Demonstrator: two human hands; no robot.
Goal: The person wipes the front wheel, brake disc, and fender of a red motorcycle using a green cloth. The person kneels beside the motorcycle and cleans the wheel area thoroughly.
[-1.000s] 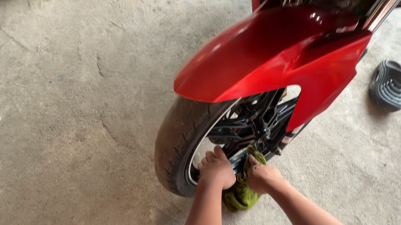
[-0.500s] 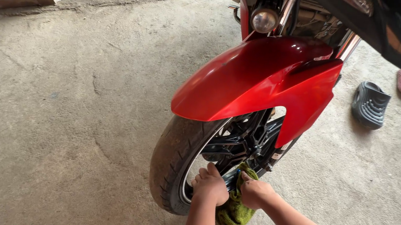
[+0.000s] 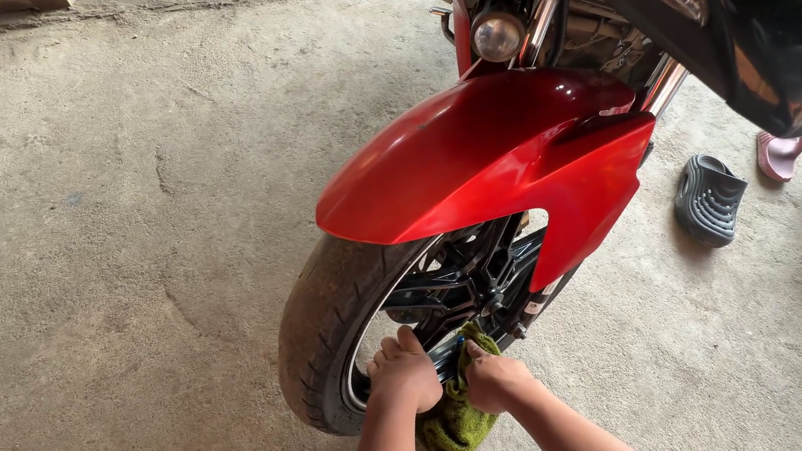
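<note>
- Here, head view: our left hand (image 3: 403,369) rests curled on the silver rim (image 3: 354,366) of the front wheel, fingers bent over the rim's lower edge; whether they clamp it or only press we cannot tell.
- Our right hand (image 3: 494,379) has its fingers closed on a green cloth (image 3: 456,418), bunched against the black spokes (image 3: 459,288) low on the wheel.
- Cloth hangs from the right hand down toward the concrete floor (image 3: 119,224), long axis roughly vertical, lying between both hands; right hand is nearer.
- Tyre (image 3: 323,333) stands upright under the red mudguard (image 3: 489,160); headlamp (image 3: 496,35) above.
- A dark grey sandal (image 3: 709,198) and a pink one (image 3: 779,155) lie well apart, to the right.
</note>
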